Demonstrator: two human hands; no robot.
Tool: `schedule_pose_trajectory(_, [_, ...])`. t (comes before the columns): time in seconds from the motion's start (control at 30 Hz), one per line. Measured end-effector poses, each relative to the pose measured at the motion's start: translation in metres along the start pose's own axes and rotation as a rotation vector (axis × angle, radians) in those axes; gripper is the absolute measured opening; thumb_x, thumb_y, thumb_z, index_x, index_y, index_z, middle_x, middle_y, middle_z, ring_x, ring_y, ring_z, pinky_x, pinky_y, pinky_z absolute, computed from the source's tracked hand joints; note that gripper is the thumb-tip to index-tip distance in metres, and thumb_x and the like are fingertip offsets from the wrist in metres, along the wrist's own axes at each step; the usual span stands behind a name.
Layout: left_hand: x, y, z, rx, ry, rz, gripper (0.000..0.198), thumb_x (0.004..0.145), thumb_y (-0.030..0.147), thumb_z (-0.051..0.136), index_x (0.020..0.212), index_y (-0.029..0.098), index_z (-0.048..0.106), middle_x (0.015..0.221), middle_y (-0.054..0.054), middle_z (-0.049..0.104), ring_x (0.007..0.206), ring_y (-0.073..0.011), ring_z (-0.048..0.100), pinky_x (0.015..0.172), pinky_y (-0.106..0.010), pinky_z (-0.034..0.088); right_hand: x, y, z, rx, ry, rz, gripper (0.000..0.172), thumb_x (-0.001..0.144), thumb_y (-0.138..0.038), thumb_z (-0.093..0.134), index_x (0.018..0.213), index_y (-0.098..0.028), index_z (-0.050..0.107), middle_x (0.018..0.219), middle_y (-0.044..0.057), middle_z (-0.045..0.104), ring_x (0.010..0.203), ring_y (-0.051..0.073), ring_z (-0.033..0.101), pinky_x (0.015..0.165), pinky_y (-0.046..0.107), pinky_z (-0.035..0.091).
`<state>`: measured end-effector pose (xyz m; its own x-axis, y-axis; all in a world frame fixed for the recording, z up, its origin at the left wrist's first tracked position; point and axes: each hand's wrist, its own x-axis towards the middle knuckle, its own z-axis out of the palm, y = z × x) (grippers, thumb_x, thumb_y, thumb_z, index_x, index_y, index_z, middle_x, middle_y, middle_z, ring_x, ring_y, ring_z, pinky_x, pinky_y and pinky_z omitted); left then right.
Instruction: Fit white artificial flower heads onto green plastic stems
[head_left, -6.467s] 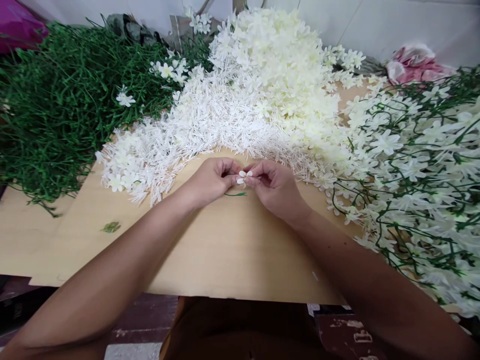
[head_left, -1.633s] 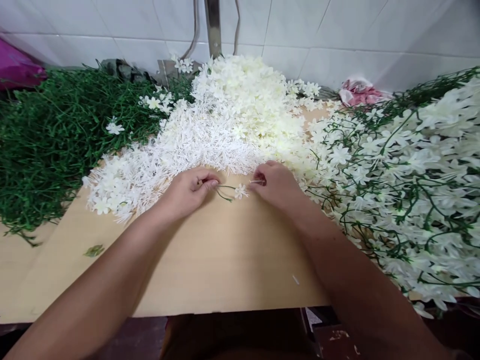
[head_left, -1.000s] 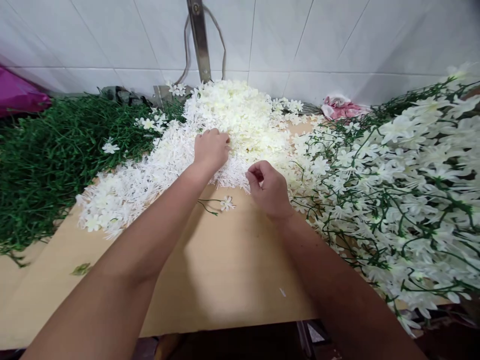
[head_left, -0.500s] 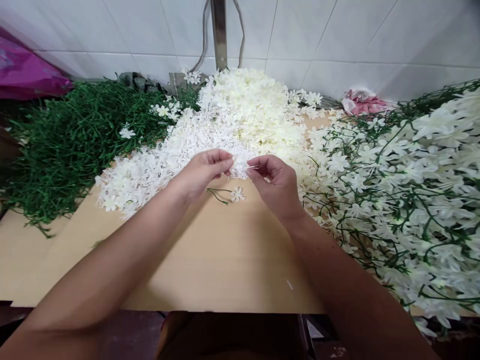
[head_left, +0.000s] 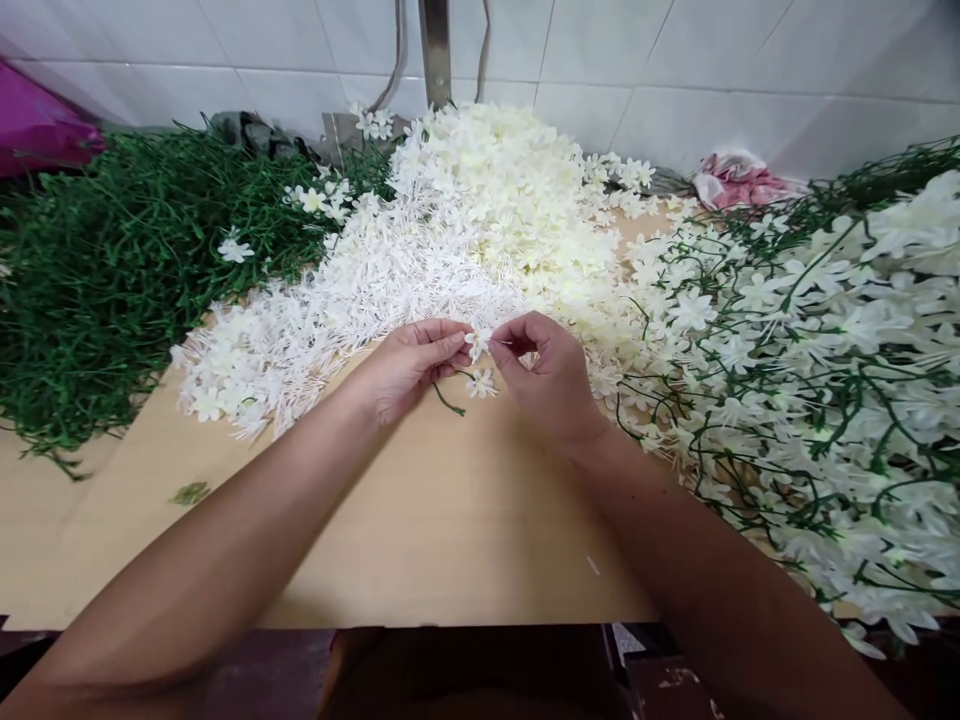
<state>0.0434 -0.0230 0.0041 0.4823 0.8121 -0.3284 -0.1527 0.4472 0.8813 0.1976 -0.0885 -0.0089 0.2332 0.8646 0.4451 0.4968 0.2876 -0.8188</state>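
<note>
My left hand [head_left: 416,365] is closed in a pinch on a small white artificial flower [head_left: 478,344]. Thumb and forefinger of my right hand [head_left: 547,372] pinch a thin white stamen [head_left: 501,342] close against that flower. Just below the fingers, a green stem [head_left: 448,401] with a second white flower [head_left: 481,382] lies on the tan board [head_left: 450,520]. Whether the stamen sits inside the held flower's centre cannot be made out. Behind both hands spreads a heap of white stamens [head_left: 420,270], meeting a pile of cream flower heads [head_left: 517,190].
Green stems [head_left: 135,270] are heaped at the left. Finished-looking white flowers on stems [head_left: 810,400] fill the right side. A tiled wall [head_left: 720,60] closes off the back, with a red and white cloth [head_left: 742,182] near it. A pink bag [head_left: 37,125] stands far left.
Both hands have come slightly lower and the flower between them shows more plainly. The view has shifted a little, and the loose stem is now partly behind my left fingers.
</note>
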Motion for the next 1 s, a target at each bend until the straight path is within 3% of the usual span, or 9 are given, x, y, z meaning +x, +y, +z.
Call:
schedule_pose_trajectory(0.33, [-0.006, 0.003, 0.009, 0.077, -0.025, 0.064, 0.042, 0.049, 0.027, 0.092, 0.079, 0.015, 0.065, 0.066, 0.003, 0.066, 0.061, -0.009, 0.063, 0.057, -0.019, 0.044, -0.001, 0.004, 0.002, -0.093, 0.053, -0.139, 0.007, 0.081, -0.015, 0.057, 0.075, -0.019, 0.058, 0.074, 0.001, 0.061, 0.069, 0.013, 0.056, 0.067, 0.029, 0.049])
schedule_pose_trajectory(0.5, [-0.001, 0.003, 0.007, 0.219, 0.112, 0.185, 0.026, 0.06, 0.021, 0.082, 0.074, 0.016, 0.06, 0.061, 0.004, 0.06, 0.057, -0.0085, 0.059, 0.057, -0.02, 0.044, 0.001, 0.005, -0.001, -0.096, 0.081, -0.12, 0.008, 0.084, -0.02, 0.058, 0.076, -0.018, 0.059, 0.074, 0.002, 0.062, 0.069, 0.013, 0.057, 0.068, 0.03, 0.049])
schedule_pose_trajectory(0.7, [0.011, 0.008, -0.018, 0.744, 0.356, 0.609, 0.007, 0.074, 0.022, 0.067, 0.077, 0.017, 0.063, 0.067, 0.002, 0.062, 0.063, -0.011, 0.057, 0.06, -0.024, 0.042, 0.008, 0.016, -0.007, -0.099, 0.177, -0.102, 0.007, 0.082, -0.019, 0.06, 0.075, -0.02, 0.056, 0.073, 0.0, 0.06, 0.068, 0.013, 0.056, 0.067, 0.03, 0.049])
schedule_pose_trajectory(0.77, [0.011, 0.011, -0.025, 0.909, 0.435, 0.689, 0.006, 0.076, 0.021, 0.064, 0.08, 0.017, 0.066, 0.072, 0.0, 0.065, 0.064, -0.0113, 0.056, 0.061, -0.025, 0.041, 0.008, 0.018, -0.007, -0.097, 0.169, -0.109, 0.006, 0.08, -0.017, 0.059, 0.076, -0.02, 0.056, 0.074, 0.0, 0.059, 0.069, 0.013, 0.056, 0.067, 0.03, 0.049])
schedule_pose_trajectory(0.87, [0.009, 0.013, -0.028, 1.022, 0.481, 0.718, 0.009, 0.076, 0.021, 0.061, 0.082, 0.018, 0.068, 0.075, 0.0, 0.067, 0.065, -0.0116, 0.056, 0.062, -0.026, 0.04, 0.006, 0.015, -0.004, -0.112, 0.116, -0.144, 0.007, 0.079, -0.014, 0.058, 0.077, -0.02, 0.057, 0.075, 0.001, 0.06, 0.07, 0.014, 0.057, 0.068, 0.031, 0.049])
schedule_pose_trajectory(1.0, [0.004, 0.013, -0.021, 0.96, 0.434, 0.679, 0.008, 0.075, 0.022, 0.063, 0.08, 0.017, 0.067, 0.071, 0.0, 0.064, 0.064, -0.0114, 0.055, 0.062, -0.025, 0.041, 0.0, 0.005, 0.0, -0.134, 0.079, -0.219, 0.007, 0.082, -0.012, 0.058, 0.078, -0.019, 0.06, 0.078, 0.002, 0.063, 0.073, 0.015, 0.059, 0.069, 0.031, 0.05])
